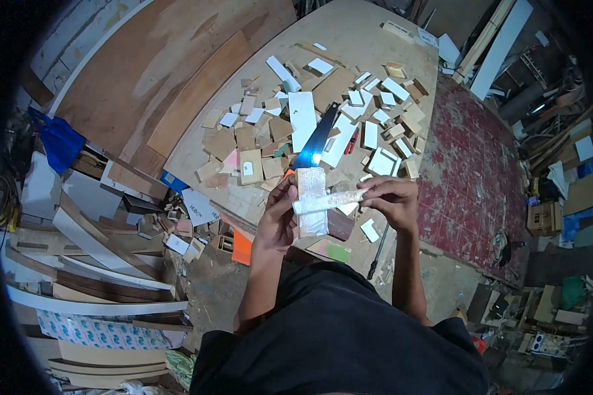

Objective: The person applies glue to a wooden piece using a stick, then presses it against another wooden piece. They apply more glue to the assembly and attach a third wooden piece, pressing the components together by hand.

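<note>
My left hand [279,217] grips a pale rectangular wood block [312,225] by its left edge, held upright in front of me over the table's near edge. Pinched by one end in the fingers of my right hand [394,201] is a narrow whitish strip [329,201], which lies crosswise over the front of the block. Just beyond the block, a handsaw [318,139] rests on the table, its blade pointing away and a bit of orange showing near its hidden handle end.
Many small wood and white board offcuts [301,122] cover the wooden table [369,39]. A red-handled tool [352,141] lies among them. A thin dark rod [377,255] sits at the near right edge. Curved panels [99,306] are stacked at left; red flooring [468,164] is at right.
</note>
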The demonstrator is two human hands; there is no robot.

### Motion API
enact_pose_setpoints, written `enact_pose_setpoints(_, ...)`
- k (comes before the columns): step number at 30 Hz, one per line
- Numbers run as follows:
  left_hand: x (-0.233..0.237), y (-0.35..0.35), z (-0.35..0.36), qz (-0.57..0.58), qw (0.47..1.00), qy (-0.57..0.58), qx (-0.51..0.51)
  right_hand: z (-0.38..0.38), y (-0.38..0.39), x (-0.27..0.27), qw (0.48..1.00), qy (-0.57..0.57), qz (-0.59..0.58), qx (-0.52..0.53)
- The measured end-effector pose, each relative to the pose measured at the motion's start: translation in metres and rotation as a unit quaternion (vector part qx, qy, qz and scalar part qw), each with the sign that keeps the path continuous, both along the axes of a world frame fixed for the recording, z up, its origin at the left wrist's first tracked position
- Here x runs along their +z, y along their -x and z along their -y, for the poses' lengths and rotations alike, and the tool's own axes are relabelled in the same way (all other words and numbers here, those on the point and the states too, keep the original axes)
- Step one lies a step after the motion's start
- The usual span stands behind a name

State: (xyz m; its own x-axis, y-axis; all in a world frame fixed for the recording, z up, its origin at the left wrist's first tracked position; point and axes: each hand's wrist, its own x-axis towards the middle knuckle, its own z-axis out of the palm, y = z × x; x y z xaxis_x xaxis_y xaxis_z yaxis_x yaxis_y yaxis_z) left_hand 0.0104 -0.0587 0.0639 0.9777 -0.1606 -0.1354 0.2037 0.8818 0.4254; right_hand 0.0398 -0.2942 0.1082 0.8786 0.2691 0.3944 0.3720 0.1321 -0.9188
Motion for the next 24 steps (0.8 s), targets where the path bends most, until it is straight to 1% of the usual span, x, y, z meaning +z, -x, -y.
enact_pose_setpoints(2, -0.004, -0.001, -0.004, 0.010, 0.998, -0.035, -0.052, 0.005, 0.005, -0.003, 1.000, 0.003, -0.019, 0.023)
enact_pose_setpoints(3, -0.002, 0.002, -0.005, 0.002, 0.998, -0.037, -0.052, 0.008, 0.010, -0.005, 0.998, 0.008, -0.037, 0.043)
enact_pose_setpoints(5, 0.015, 0.007, -0.004, -0.014, 0.999, -0.013, -0.048, 0.009, 0.015, -0.006, 0.998, 0.010, -0.047, 0.047)
enact_pose_setpoints(7, 0.019, 0.008, -0.007, 0.004, 0.997, -0.008, -0.071, 0.010, 0.015, -0.006, 0.998, 0.007, 0.005, 0.066)
enact_pose_setpoints(8, 0.014, 0.008, -0.007, 0.016, 0.998, -0.006, -0.060, 0.011, 0.014, -0.010, 0.998, -0.008, 0.001, 0.063)
enact_pose_setpoints(9, 0.011, 0.008, -0.006, 0.027, 0.998, -0.003, -0.051, 0.007, 0.013, -0.010, 0.998, -0.009, 0.000, 0.060)
enact_pose_setpoints(11, 0.007, 0.010, -0.006, 0.035, 0.998, -0.016, -0.041, -0.004, 0.010, -0.011, 0.998, -0.061, 0.013, -0.031)
enact_pose_setpoints(12, 0.005, 0.012, -0.006, 0.044, 0.998, -0.028, -0.028, -0.004, 0.011, -0.008, 0.998, -0.038, -0.046, -0.033)
enact_pose_setpoints(13, 0.004, 0.012, -0.007, 0.044, 0.998, -0.030, -0.031, -0.003, 0.014, -0.011, 0.997, -0.039, -0.047, -0.036)
enact_pose_setpoints(16, 0.005, 0.010, -0.013, 0.060, 0.997, -0.037, -0.038, 0.004, 0.021, -0.017, 0.995, -0.035, -0.077, 0.052)
enact_pose_setpoints(19, 0.012, 0.014, -0.017, 0.075, 0.996, -0.033, -0.038, 0.010, 0.027, -0.023, 0.996, -0.014, -0.043, 0.072)
enact_pose_setpoints(20, 0.015, 0.016, -0.018, 0.084, 0.995, -0.035, -0.030, 0.009, 0.027, -0.025, 0.995, -0.055, -0.046, 0.075)
enact_pose_setpoints(21, 0.016, 0.017, -0.019, 0.092, 0.995, -0.037, -0.023, 0.008, 0.027, -0.027, 0.995, -0.056, -0.045, 0.073)
enact_pose_setpoints(23, 0.009, 0.015, -0.020, 0.112, 0.993, -0.040, -0.021, 0.005, 0.025, -0.029, 0.987, -0.141, -0.070, 0.024)
enact_pose_setpoints(24, 0.007, 0.014, -0.021, 0.129, 0.991, -0.032, -0.024, 0.004, 0.025, -0.023, 0.991, -0.102, -0.090, 0.004)
